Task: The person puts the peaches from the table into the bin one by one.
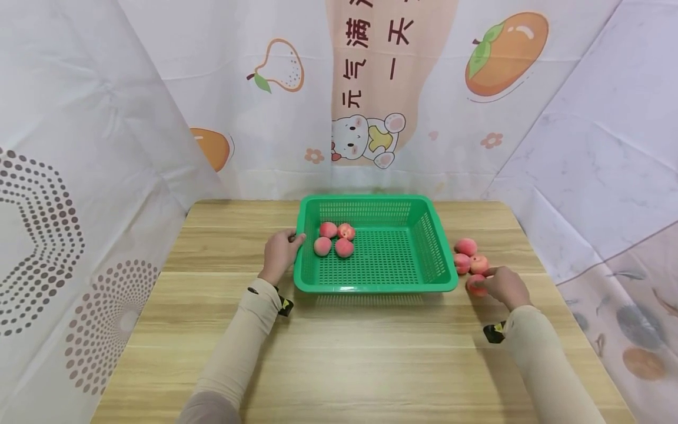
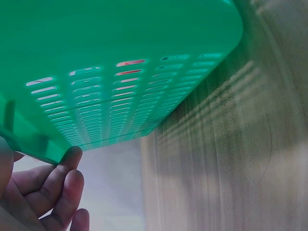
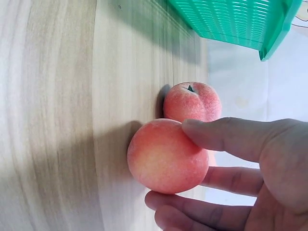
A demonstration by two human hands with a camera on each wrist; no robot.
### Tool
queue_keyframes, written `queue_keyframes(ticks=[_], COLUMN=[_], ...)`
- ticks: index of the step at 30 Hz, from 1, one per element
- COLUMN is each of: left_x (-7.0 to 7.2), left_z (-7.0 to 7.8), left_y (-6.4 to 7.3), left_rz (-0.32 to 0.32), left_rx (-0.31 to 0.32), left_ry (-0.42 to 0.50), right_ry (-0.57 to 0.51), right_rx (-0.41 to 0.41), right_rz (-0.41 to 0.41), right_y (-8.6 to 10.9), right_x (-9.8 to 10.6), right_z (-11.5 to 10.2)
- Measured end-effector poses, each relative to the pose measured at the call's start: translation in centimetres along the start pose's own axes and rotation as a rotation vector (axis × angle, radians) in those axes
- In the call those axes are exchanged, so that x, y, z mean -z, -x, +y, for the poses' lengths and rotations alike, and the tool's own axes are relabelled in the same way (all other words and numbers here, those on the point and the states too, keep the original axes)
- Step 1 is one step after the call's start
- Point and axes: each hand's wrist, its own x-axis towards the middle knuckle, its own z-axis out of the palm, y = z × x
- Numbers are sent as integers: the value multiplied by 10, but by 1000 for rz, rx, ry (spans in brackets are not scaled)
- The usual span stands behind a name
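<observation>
Head view: left hand (image 1: 281,257) grips basket rim (image 1: 371,288); right hand (image 1: 505,287) pinches peach (image 1: 475,287) outside opposite rim (image 1: 442,242).

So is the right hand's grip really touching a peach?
Touching. The right wrist view shows it: the right hand's grip has its thumb tip on the peach and a finger against the opposite side.

Curtained booth, fruit-printed cloth (image 1: 281,129) behind wood-grain table (image 1: 371,365)
</observation>
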Motion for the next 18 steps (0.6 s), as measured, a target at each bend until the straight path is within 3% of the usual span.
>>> queue_keyframes(ticks=[18], left_x=[-1], left_z=[1], left_y=[-1], left_rz=[-5], left_rx=[16], left_ry=[17], right_ry=[12], right_rx=[14], right_rz=[54], right_y=[9], right_x=[15], right_z=[1])
